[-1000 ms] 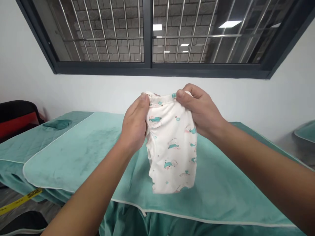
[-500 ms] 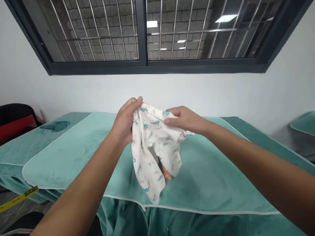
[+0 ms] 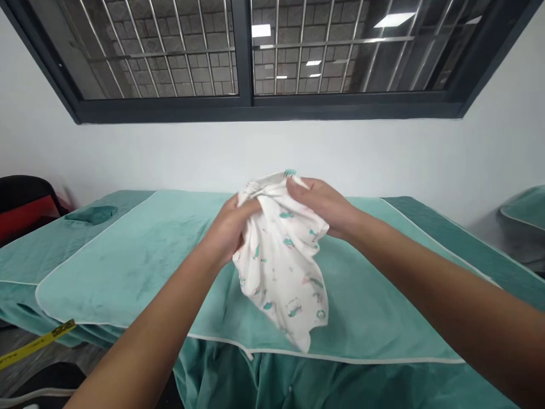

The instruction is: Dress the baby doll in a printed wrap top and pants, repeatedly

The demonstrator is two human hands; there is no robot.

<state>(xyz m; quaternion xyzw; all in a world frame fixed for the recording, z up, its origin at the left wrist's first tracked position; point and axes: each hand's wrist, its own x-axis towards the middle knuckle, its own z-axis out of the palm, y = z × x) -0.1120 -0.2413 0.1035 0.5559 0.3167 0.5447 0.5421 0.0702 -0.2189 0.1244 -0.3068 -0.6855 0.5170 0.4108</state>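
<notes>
A small white baby garment (image 3: 283,272) printed with teal and pink figures hangs in the air above a teal bed cover (image 3: 128,267). My left hand (image 3: 227,227) is closed on its upper left part, with the fingers tucked into the cloth. My right hand (image 3: 323,207) grips the top edge from the right, thumb over the bunched fabric. The garment's lower end droops toward the cover's white-piped front edge.
The bed with the teal cover stands against a white wall under a barred dark-framed window (image 3: 251,57). A black and red object (image 3: 23,207) sits at far left. A yellow tape strip (image 3: 38,343) lies by the floor at lower left. Another teal-covered surface (image 3: 525,207) shows at right.
The garment went from held flat and upright to bunched between my hands. My hands lowered and came closer together, and the cloth now hangs slanting to the right.
</notes>
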